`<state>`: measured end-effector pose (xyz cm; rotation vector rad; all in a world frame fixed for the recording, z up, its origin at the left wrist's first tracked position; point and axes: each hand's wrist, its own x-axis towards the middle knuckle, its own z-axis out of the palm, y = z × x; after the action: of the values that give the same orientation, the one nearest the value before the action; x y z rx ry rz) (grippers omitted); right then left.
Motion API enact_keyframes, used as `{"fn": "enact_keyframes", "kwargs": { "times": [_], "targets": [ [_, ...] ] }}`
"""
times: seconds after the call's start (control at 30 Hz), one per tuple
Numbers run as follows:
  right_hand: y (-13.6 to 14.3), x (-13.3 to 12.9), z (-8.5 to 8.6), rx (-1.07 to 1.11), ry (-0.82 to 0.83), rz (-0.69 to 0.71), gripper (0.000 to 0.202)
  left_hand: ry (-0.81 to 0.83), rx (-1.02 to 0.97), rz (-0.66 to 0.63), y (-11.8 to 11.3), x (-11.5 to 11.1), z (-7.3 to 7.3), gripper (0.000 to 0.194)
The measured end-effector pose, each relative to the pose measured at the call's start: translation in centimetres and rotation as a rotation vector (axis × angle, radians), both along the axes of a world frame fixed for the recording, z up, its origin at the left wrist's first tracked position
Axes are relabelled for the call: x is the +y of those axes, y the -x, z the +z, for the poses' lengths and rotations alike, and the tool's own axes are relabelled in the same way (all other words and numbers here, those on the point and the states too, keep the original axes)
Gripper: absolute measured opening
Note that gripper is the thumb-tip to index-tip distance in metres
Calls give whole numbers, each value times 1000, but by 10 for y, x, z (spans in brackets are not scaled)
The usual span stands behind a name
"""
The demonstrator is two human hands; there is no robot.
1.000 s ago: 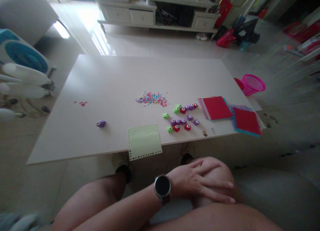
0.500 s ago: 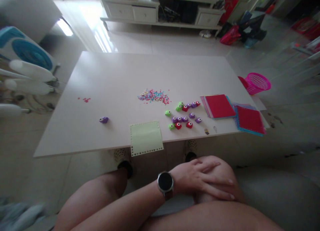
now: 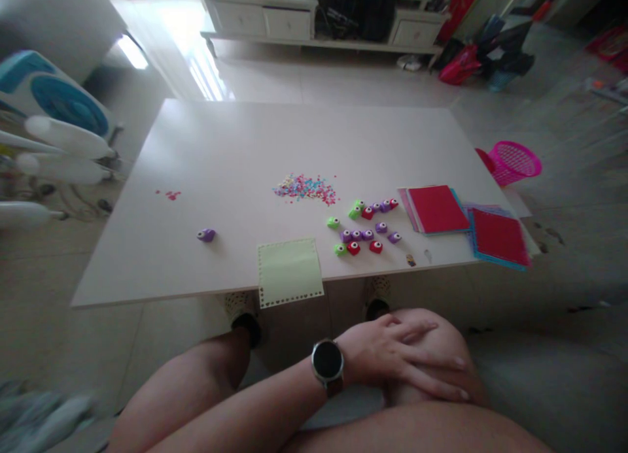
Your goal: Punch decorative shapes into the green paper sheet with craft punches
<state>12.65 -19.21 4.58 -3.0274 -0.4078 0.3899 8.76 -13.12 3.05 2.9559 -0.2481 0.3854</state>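
Note:
My left hand (image 3: 392, 352), wearing a round dark-faced watch (image 3: 328, 359) on its wrist, lies with fingers spread over my right knee and holds nothing. My right hand is out of view. On the white table (image 3: 275, 139), a pale green sheet of paper (image 3: 289, 270) overhangs the front edge, with small holes along its left and bottom borders. To its right sit several small craft punches (image 3: 367, 235) in green, purple and red. A single purple craft punch (image 3: 207, 234) stands apart on the left.
A pile of coloured confetti (image 3: 307, 188) lies mid-table, and a few red bits (image 3: 171, 195) at the left. Stacks of coloured paper (image 3: 438, 209) are on the right. A pink basket (image 3: 515, 162) stands beyond the right edge; a white cabinet (image 3: 289, 25) is behind.
The whole view has shifted slightly, so things appear a little further right. My left hand stays on the knee, and nothing on the table has visibly moved.

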Motion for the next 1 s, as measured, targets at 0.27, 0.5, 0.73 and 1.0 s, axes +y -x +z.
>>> {"fn": "enact_keyframes", "kwargs": {
  "times": [0.27,0.5,0.73,1.0],
  "targets": [
    [1,-2,2,-13,-21,-10,67,-14,-9,1,-3,-2,-5,60],
    [-3,-4,0,-14,-11,-19,68,-26,14,-7,-2,-1,-5,62],
    [-2,0,-1,-26,18,-16,68,-34,-1,1,-2,-1,-3,60],
    [-5,-8,2,23,-1,-23,73,-43,-3,30,-1,-1,1,61]
  ]
}}
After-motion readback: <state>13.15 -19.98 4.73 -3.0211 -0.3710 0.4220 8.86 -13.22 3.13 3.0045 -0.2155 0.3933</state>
